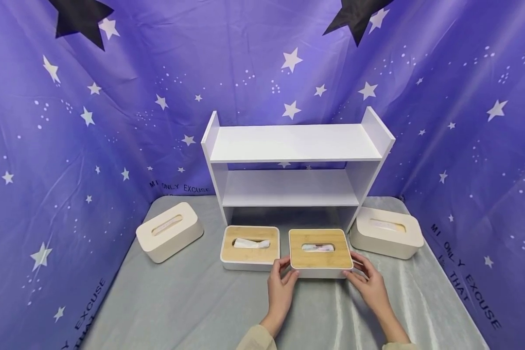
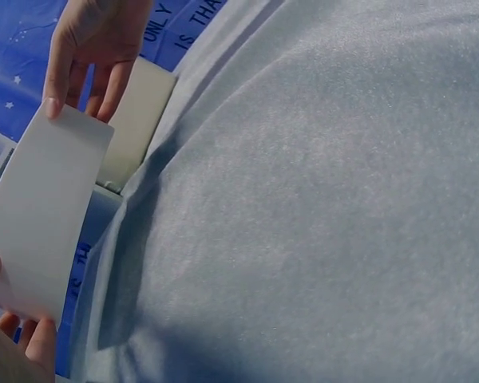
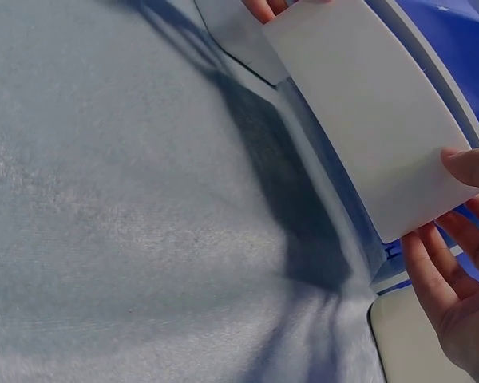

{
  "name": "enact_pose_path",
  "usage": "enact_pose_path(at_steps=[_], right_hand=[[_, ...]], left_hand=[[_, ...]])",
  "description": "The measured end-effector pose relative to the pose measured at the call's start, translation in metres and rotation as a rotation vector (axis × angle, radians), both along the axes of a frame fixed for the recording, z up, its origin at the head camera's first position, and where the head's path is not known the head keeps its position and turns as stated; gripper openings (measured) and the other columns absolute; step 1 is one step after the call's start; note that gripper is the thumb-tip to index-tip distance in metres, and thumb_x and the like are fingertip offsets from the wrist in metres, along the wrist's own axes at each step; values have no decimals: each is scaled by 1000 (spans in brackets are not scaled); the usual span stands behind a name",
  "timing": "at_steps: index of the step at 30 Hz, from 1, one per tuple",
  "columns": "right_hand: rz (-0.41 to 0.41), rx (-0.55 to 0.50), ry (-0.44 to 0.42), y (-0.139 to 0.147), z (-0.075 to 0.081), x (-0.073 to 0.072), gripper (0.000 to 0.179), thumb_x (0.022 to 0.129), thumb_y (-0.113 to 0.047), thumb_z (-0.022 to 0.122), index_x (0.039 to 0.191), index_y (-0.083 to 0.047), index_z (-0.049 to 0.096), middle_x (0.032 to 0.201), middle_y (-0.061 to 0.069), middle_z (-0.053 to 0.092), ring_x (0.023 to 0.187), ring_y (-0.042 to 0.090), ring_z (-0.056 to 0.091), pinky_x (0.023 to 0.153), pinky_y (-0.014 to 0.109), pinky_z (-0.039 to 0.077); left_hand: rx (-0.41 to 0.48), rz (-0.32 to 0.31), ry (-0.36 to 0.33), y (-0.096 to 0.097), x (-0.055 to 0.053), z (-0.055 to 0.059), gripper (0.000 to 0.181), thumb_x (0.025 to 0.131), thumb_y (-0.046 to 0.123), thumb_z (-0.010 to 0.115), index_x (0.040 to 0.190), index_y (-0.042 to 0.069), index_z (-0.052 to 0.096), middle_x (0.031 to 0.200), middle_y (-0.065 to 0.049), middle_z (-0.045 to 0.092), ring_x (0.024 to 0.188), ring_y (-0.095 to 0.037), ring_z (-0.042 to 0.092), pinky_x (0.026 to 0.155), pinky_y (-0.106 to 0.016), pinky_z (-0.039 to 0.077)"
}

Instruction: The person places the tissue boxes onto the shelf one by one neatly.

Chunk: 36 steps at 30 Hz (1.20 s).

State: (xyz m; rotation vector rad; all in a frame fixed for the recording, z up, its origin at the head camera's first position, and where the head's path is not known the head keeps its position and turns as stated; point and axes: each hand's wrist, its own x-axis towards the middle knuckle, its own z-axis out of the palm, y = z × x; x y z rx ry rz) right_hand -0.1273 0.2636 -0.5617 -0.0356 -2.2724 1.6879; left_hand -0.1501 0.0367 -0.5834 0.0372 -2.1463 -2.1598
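Observation:
Both hands grip a white tissue box with a wooden lid [image 1: 297, 262], one at each end, in front of the shelf. My left hand [image 1: 281, 287] holds its left end and my right hand [image 1: 367, 279] its right end, thumbs on the front side. In the right wrist view the box's white side [image 3: 375, 120] is tilted, with the right fingers [image 3: 431, 271] curled under its edge. The left wrist view shows the same white side [image 2: 48, 199] between the hands. A second wooden-lidded tissue box [image 1: 250, 266], with a tissue in its slot, sits just left of it.
A white two-tier shelf [image 1: 288, 143] stands behind the boxes. Cream tissue boxes rest on the table at the left [image 1: 175, 243] and at the right [image 1: 382, 243], beside the shelf. Grey cloth [image 1: 192, 301] covers the table; a blue star-patterned curtain [image 1: 262, 58] surrounds it.

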Motion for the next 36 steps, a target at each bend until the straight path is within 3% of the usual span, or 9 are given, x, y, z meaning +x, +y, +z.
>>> enact_pose_path(at_steps=[6,12,17,24,30,36], right_hand=[[-11,23,-25,2,6,0,58,86,-1,75,139,3,52,129,-2,54,103,-17,55,83,6,54],[-20,41,-24,1,9,-2,57,86,-1,75,138,4,53,127,-10,54,103,-18,54,83,5,54],[-21,39,-10,-2,11,-2,56,85,1,75,137,5,54,130,2,57,103,-16,55,83,5,54],[-13,25,19,-3,12,-3,56,84,3,75,136,6,54,123,-20,55,102,-15,57,82,6,55],[-12,28,29,-3,17,-3,55,84,3,75,135,6,54,124,-13,56,102,-15,57,81,6,55],[-25,32,13,-4,19,-3,54,85,2,75,136,6,54,121,-18,55,102,-16,56,81,5,55]], left_hand=[[23,-3,12,0,-2,4,35,88,3,72,120,7,61,130,-14,64,126,-33,59,100,-35,57],[40,5,25,-1,-2,8,35,87,1,73,119,5,61,130,-15,64,126,-34,60,99,-35,57],[42,5,54,-4,-2,11,35,87,2,73,119,4,61,130,-17,64,125,-34,60,99,-38,57],[30,0,55,-5,-3,11,36,87,2,73,120,5,61,130,-16,64,125,-33,60,99,-36,57],[51,-10,36,-6,-3,16,38,86,2,73,122,8,61,133,-13,64,127,-30,60,100,-32,56],[45,-4,46,-7,-3,20,38,86,3,74,121,8,62,132,-13,64,126,-30,60,100,-32,56]])
